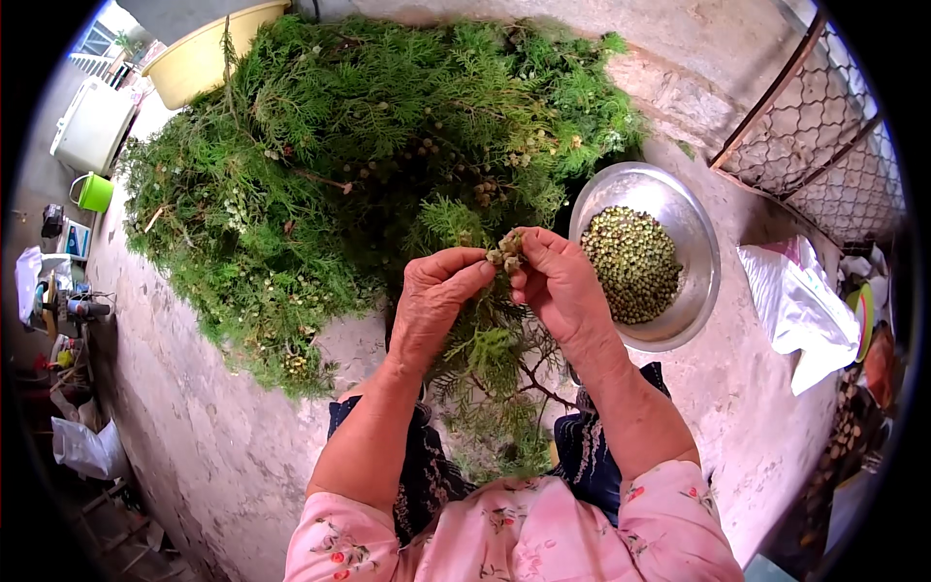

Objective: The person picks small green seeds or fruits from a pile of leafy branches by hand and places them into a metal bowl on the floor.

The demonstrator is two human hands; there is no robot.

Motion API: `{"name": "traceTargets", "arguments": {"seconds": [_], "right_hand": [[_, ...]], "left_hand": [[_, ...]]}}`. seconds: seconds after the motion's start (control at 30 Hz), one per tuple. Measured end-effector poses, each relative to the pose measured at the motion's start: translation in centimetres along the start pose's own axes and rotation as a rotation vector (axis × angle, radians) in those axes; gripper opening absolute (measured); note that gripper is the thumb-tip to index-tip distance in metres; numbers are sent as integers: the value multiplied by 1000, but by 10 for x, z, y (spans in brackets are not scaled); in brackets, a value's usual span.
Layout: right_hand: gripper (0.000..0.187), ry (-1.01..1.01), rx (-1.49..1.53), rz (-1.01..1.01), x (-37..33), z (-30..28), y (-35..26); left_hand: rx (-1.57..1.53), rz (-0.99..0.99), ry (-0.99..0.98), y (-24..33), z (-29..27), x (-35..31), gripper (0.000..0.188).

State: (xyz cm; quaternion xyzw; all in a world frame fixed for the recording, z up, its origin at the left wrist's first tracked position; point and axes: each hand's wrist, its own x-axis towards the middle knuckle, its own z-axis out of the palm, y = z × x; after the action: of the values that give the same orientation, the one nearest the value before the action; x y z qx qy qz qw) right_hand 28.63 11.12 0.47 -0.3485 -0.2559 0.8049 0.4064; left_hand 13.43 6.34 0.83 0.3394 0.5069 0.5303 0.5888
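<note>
a cone cluster (507,254) is pinched in the fingertips of the left hand (434,291) and right hand (564,283), the latter nearer the metal bowl (693,233).

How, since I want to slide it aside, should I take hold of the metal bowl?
The bowl probably offers its best grip at the rim, from the right: the round edge stands free there, with bare wall inside, while greenery crowds its far left side.
</note>
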Motion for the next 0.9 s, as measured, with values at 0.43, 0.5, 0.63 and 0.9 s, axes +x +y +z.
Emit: {"name": "traceTargets", "arguments": {"seconds": [0.43, 0.5, 0.63, 0.9], "right_hand": [[12, 250, -158, -345, 7, -5, -17], [13, 125, -3, -265, 2, 3, -18], [19, -77, -126, -207, -7, 3, -15], [34, 12, -992, -711, 1, 15, 1]], "left_hand": [[47, 51, 89, -3, 9, -4, 15], [37, 78, 147, -5, 9, -2, 16], [100, 106, 153, -3, 9, -2, 15], [194, 209, 115, -10, 9, -2, 15]]}}
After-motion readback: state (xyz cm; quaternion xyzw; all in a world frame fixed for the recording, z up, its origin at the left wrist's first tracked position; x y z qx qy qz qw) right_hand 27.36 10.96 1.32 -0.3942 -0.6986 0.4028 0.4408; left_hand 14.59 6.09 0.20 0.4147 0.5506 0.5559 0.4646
